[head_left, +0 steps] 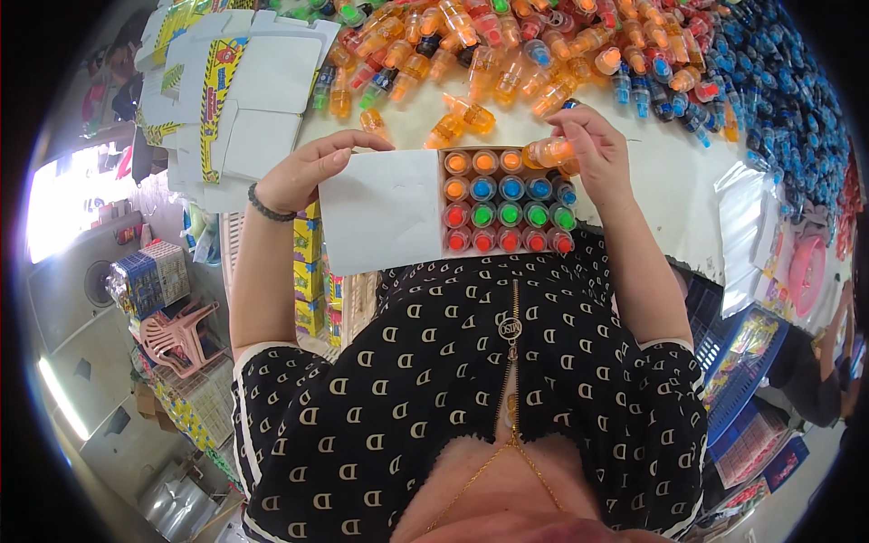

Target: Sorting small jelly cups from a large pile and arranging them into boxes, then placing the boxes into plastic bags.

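Note:
A white cardboard box (380,213) is tilted toward me at the table's near edge, its plain white panel on the left. On its right, small capped bottles (510,214) stand in rows: orange at the far side, then blue, green and red nearest me. My left hand (312,172) grips the box's left far corner, thumb in front and fingers along the upper edge. In my right hand (596,156) is an orange bottle (547,152), held at the far right corner of the box over the orange row. Another orange piece shows by the fingers, partly hidden.
Loose orange bottles (507,77) are heaped across the far side of the table (647,172), mixed with red and green ones. A large pile of blue bottles (787,90) covers the right. Flattened white cartons (267,86) are stacked left. A clear plastic sheet (740,231) lies right.

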Demonstrator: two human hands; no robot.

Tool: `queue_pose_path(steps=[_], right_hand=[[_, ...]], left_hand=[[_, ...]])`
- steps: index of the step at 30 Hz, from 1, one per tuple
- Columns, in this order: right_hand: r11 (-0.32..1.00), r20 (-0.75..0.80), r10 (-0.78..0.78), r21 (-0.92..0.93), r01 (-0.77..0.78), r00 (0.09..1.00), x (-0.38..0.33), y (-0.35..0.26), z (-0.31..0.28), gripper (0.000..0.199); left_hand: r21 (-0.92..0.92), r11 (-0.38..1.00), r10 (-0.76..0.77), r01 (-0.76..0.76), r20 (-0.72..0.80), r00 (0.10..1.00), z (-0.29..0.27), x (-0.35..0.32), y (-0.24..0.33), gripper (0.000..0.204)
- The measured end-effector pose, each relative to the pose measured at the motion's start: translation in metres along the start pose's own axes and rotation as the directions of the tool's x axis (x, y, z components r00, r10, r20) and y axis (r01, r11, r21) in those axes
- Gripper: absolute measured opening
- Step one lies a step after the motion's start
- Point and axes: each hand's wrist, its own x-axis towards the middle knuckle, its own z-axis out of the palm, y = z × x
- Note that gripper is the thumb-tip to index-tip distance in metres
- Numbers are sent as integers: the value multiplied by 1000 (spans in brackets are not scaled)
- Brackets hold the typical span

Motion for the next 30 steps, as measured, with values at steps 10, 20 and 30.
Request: queue_pose_path(steps=[10,20,30], right_hand=[[920,49,264,-313,-237,963,13,-6,8,16],[993,235,119,-46,-112,965,-3,-2,-7,20],[835,236,39,-542,98,971,17,6,-11,34]], left_hand=[[874,388,395,-291,128,910,74,54,54,51],[913,397,128,-98,51,990,69,90,55,48],[336,767,-447,546,-332,831,-34,-23,-16,38]])
